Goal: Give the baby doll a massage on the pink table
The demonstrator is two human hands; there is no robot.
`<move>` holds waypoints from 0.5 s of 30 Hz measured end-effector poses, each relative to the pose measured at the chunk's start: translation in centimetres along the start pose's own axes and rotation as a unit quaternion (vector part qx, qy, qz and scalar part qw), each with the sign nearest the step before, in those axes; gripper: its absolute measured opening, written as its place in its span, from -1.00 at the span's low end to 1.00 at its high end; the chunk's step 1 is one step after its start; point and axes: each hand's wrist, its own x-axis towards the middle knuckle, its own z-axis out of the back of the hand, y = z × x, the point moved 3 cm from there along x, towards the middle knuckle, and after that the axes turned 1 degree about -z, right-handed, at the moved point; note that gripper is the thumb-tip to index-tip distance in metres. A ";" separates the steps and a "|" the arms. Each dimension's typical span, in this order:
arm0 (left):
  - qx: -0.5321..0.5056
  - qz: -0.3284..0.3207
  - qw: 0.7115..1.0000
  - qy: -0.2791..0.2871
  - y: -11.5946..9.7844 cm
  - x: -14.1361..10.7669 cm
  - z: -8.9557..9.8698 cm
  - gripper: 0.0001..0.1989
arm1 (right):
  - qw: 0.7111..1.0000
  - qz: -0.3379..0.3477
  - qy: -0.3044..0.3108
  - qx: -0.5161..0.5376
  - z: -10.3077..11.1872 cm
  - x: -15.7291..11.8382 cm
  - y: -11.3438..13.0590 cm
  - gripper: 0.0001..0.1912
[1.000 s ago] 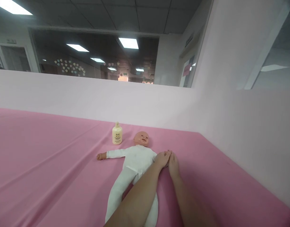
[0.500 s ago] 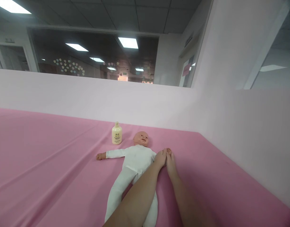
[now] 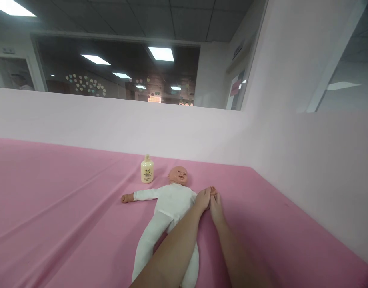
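Handling: both hands meet at the doll's far arm, right of its torso; judged step is working that arm and its small hand.
Bottle (image 3: 147,171): upright, far left of the doll's head, apart from it, untouched.
Doll (image 3: 169,208): on its back on the pink sheet (image 3: 67,208), head far, legs near, other arm stretched left.
Left hand (image 3: 203,199): laid over the doll's arm, fingers curled; grip cannot be confirmed.
Right hand (image 3: 215,204): fingertips pinch the doll's small hand (image 3: 213,191).
Next move: likely needs a gentle hold, no twisting.
Room: open sheet left; pale wall (image 3: 307,168) close on the right.
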 end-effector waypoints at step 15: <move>-0.275 0.015 0.961 0.035 -0.6 0.5 -0.8 -0.61 | 0.998 0.047 0.033 -0.008 -0.3 -0.2 0.6 -0.44</move>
